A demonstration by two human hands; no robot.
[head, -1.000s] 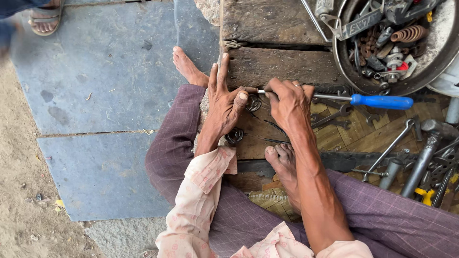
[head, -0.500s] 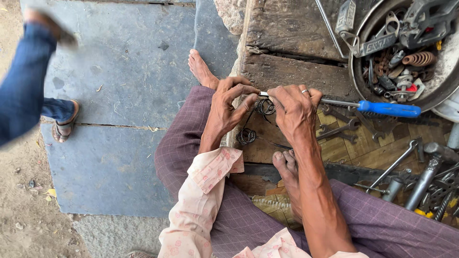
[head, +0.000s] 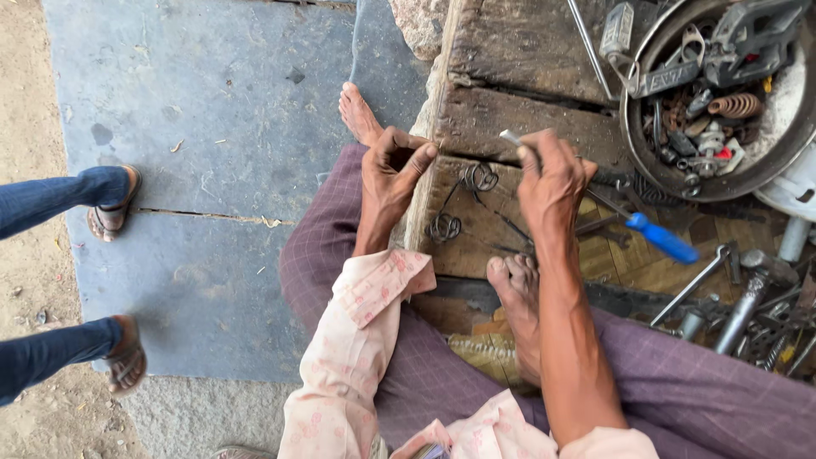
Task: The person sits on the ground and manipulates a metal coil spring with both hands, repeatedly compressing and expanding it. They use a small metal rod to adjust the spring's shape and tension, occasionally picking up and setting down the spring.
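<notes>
Single head-worn view, looking steeply down from close above the lap. Faces a worn wooden block (head: 510, 127) ahead, with stone paving (head: 212, 127) at left and a metal parts basin (head: 646, 161) at far right. Near edge cut by sleeves. No second view.

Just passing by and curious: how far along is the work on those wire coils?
Done, it seems: two wire coils lie on the wooden block. In hand: the right hand grips the blue-handled screwdriver by its shaft beside the upper coil; the left hand curls at the block's edge, grip unclear. Left: probably more shaping, since a wire tail runs between the coils.
</notes>
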